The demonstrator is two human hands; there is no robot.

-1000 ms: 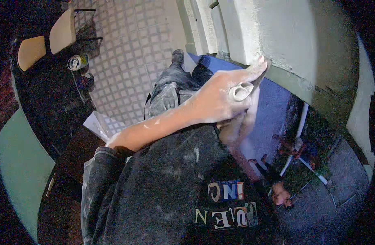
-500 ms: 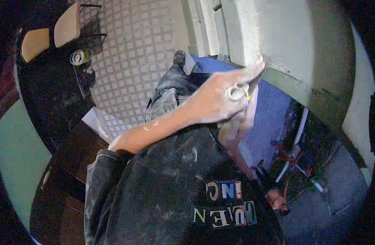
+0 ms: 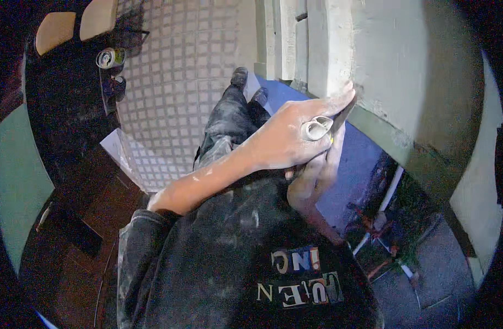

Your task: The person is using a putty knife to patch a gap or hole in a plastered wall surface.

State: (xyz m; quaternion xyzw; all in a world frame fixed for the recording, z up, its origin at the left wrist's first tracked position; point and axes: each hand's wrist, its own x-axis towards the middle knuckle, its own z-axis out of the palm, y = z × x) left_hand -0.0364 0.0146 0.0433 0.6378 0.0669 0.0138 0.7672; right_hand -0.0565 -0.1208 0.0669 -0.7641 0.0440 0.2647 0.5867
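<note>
My left hand (image 3: 287,134) is closed round a white-dusted object with a ring-like, hollow end (image 3: 317,129) and a small yellow bit. Its forefinger stretches along a thin, dark flat piece (image 3: 343,115) at the edge of the pale, rough-surfaced vertical trim (image 3: 337,44). My right hand (image 3: 316,175) is just below, mostly covered by the left, its fingers pressed against the underside of the same object. My forearms and dark top are streaked with white dust.
A pale wall (image 3: 399,55) stands right, above a blue surface (image 3: 361,164). Left are cream chair pads (image 3: 98,16), a can (image 3: 108,57), a white sheet (image 3: 120,156) and tiled floor (image 3: 175,66). White pipes (image 3: 391,186) and what appears to be a person (image 3: 375,268) are lower right.
Both hands have moved slightly down in the picture, still together at the trim. The chairs and can have shifted upward in the view as my head moved.
</note>
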